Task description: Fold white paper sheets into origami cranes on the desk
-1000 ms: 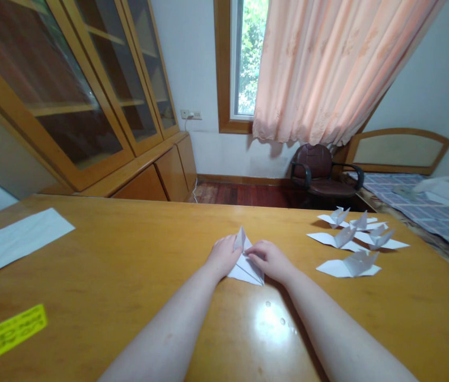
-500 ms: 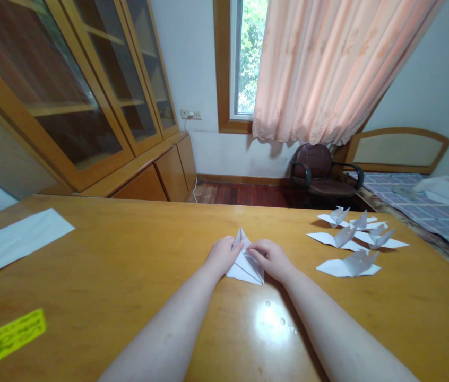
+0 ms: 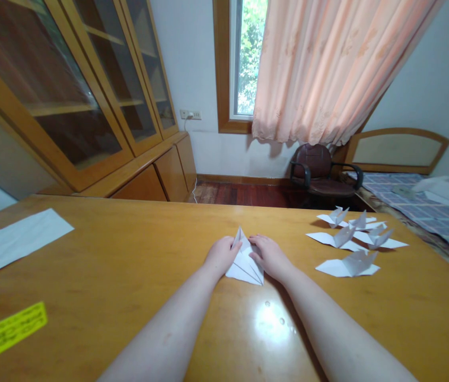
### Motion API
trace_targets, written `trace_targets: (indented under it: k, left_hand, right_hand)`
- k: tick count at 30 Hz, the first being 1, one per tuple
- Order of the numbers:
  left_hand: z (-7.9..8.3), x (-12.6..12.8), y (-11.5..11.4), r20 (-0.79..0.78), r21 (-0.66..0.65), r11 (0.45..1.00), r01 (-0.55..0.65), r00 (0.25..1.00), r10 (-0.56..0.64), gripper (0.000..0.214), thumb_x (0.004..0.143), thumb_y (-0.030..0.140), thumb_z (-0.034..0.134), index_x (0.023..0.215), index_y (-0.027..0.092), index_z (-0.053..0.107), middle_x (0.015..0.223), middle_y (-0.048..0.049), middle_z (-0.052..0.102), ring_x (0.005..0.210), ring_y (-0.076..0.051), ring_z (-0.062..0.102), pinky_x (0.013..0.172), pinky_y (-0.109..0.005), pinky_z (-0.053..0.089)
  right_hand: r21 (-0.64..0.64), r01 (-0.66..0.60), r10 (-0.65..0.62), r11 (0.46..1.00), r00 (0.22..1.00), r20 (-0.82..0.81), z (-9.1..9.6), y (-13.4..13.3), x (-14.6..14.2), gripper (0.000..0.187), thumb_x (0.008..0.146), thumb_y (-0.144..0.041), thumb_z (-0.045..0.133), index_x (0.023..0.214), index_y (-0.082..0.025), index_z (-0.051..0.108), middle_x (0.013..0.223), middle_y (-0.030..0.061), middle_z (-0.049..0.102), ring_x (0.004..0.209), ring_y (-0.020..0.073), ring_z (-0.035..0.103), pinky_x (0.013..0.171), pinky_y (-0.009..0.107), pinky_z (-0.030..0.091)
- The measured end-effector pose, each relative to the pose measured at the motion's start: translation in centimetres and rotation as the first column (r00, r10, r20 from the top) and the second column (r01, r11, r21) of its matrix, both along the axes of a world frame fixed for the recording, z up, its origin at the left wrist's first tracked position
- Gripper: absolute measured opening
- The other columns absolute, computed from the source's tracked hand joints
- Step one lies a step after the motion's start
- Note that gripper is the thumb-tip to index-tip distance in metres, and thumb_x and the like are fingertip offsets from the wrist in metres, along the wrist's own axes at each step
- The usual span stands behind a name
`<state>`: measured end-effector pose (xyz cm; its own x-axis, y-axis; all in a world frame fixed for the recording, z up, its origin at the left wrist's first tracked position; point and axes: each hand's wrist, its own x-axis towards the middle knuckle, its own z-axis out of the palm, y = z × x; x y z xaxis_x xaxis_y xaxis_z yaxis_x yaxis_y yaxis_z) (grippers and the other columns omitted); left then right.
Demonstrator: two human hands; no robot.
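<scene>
A white sheet of folded paper [image 3: 244, 268], kite-like in shape with its narrow tip pointing away from me, lies on the wooden table. Crease lines run across its lower part. My left hand [image 3: 223, 257] grips its left edge, the thumb pressed on top and the other fingers partly hidden. On the opposite side my right hand [image 3: 271, 257] holds the right edge, fingers curved over it and thumb near the middle. Several white folded paper birds [image 3: 347, 265] with raised wings stand in a group to the right.
A flat white paper strip [image 3: 21, 239] lies at the table's left, with a yellow label bearing writing [image 3: 9, 334] nearer me. Beyond the table [image 3: 137, 233] are a glass-door cabinet [image 3: 145, 122], a brown armchair [image 3: 316, 164] and a bed [image 3: 415, 196].
My right hand has loosened its pinch near the paper's middle; its fingers now reach along the right edge. The left hand keeps its place, and the paper's upper part looks flatter.
</scene>
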<state>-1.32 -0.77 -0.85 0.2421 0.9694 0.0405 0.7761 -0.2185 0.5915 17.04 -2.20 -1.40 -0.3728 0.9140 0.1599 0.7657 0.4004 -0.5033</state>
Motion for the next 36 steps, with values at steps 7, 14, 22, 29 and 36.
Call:
trace_targets:
  k: [7,14,22,29,36]
  left_hand:
    - [0.5,-0.1,-0.1,0.066,-0.024,1.0,0.011,0.998,-0.01,0.034,0.085,0.036,0.04,0.087,0.015,0.066,0.089,-0.0087,0.067,0.082,-0.02,0.059,0.069,-0.027,0.041]
    - [0.9,-0.1,-0.3,0.131,-0.069,0.998,0.012,0.991,-0.003,0.026,0.081,0.029,0.048,0.095,0.018,0.066,0.096,-0.0061,0.068,0.087,-0.02,0.059,0.072,-0.027,0.042]
    - [1.4,0.5,-1.0,0.257,-0.048,0.981,0.189,0.951,-0.171,0.023,0.076,0.033,0.054,0.086,0.017,0.068,0.083,-0.002,0.069,0.075,-0.017,0.059,0.067,-0.025,0.043]
    - [1.9,0.7,-1.3,0.23,-0.019,0.98,0.198,0.955,-0.188,0.022,0.077,0.032,0.054,0.083,0.017,0.069,0.081,-0.0028,0.067,0.074,-0.016,0.058,0.068,-0.025,0.042]
    - [2.2,0.6,-1.5,0.267,0.084,0.966,0.245,0.928,-0.258,0.021,0.081,0.031,0.052,0.077,0.018,0.069,0.076,-0.002,0.065,0.075,-0.014,0.057,0.07,-0.023,0.041]
  right_hand:
    - [-0.062,-0.012,0.017,0.998,0.997,0.074,0.0,-0.1,0.2,0.061,0.075,-0.042,0.059,0.129,-0.018,0.045,0.138,0.0107,0.041,0.129,0.0284,0.03,0.105,0.045,0.023]
    - [-0.06,-0.003,0.004,0.998,1.0,0.018,0.3,-0.2,0.1,0.065,0.069,-0.049,0.065,0.124,-0.02,0.05,0.134,0.012,0.045,0.127,0.0296,0.033,0.103,0.046,0.025]
    - [0.038,-0.056,0.06,0.998,0.991,-0.118,0.3,0.1,0.0,0.012,0.076,-0.031,0.062,0.081,-0.023,0.069,0.101,0.0057,0.067,0.103,0.0209,0.055,0.093,0.038,0.037]
    - [0.04,-0.166,0.169,0.985,0.982,-0.089,0.4,0.1,0.1,0.014,0.074,-0.033,0.065,0.086,-0.028,0.071,0.105,0.0019,0.066,0.106,0.0213,0.054,0.095,0.039,0.036]
    - [0.043,-0.158,0.161,0.986,0.983,-0.092,0.1,0.2,0.0,0.011,0.075,-0.033,0.064,0.083,-0.029,0.072,0.106,0.0006,0.066,0.105,0.0201,0.055,0.098,0.039,0.035]
